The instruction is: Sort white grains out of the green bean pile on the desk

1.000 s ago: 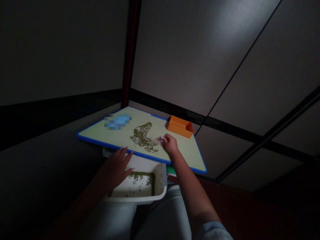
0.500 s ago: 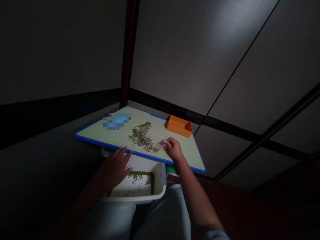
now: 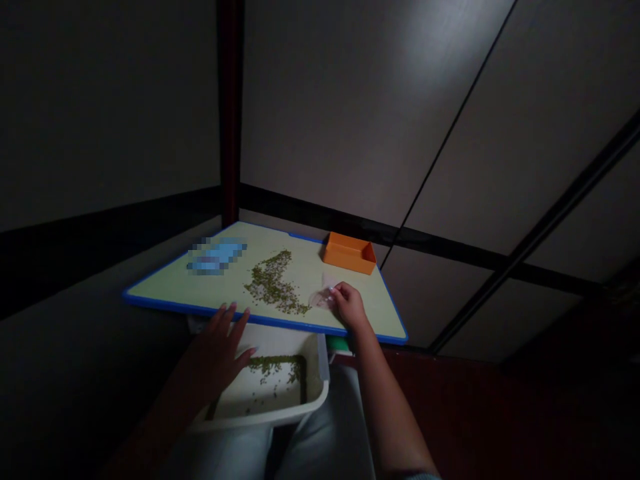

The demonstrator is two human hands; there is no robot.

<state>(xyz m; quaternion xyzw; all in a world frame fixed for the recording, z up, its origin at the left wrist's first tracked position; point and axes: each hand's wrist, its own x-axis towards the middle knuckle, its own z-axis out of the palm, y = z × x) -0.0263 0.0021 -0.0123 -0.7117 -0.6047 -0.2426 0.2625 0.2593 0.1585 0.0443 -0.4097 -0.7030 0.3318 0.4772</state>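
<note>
My right hand [image 3: 349, 306] pinches a thin, see-through plastic piece [image 3: 323, 298] over the pale board [image 3: 190, 288] with a blue rim. I cannot make out the exact kind of that piece. Just left of it, small green grains [image 3: 273, 283] lie scattered in a curved patch, with paler bits among them. My left hand [image 3: 220, 347] rests at the board's near edge, fingers spread and holding nothing. Below that hand, a white bin [image 3: 320, 390] juts out from under the board, with more green grains inside along its far and right sides.
An orange open box [image 3: 349, 259] stands at the board's back right. A blurred-out blue thing [image 3: 217, 256] lies at its left. Panelled walls [image 3: 320, 120] close in behind and to the left. Something green [image 3: 339, 345] shows under the board, right of the bin.
My right hand has drawn the clear plastic piece a little right and nearer, away from the grains. My left hand stays at the board's edge. The camera view has shifted.
</note>
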